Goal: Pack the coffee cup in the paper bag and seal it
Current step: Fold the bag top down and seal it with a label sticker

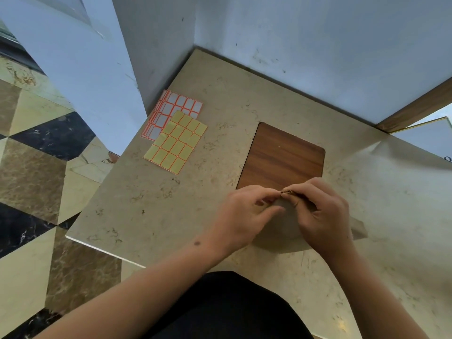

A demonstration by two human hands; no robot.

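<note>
The step in hand looks like closing the mouth of the paper bag [285, 216], so the advice runs from the left of the scene to the right.

Over at ten o'clock from the hands lie the sticker sheets [175, 133], a yellow one on top of white ones with orange borders, well apart from the work. If one of them is meant to be the seal, it is best to finish the fold first and keep it pressed with one hand while the other reaches out for a label.

The left hand [241, 216] is curled, thumb and fingertips pinching the top edge of the bag from the nine o'clock side. The right hand [322, 216] pinches the same edge from three o'clock, fingers bent over it. Both are gripping the bag top; neither is slack. To do this well, I would keep the two pinches level, roll the edge down evenly and crease it flat, so a sticker has a smooth face to hold.

The bag stands on the stone table [146, 216], at the near edge of the wooden board [283, 157], which lies at twelve o'clock from it. It is plain greyish brown paper, seen from above, its body widening below the hands, its top gathered into a thin folded ridge with a darker crumpled bit between the thumbs. The coffee cup is not visible; whether it is already inside I cannot tell.
</note>
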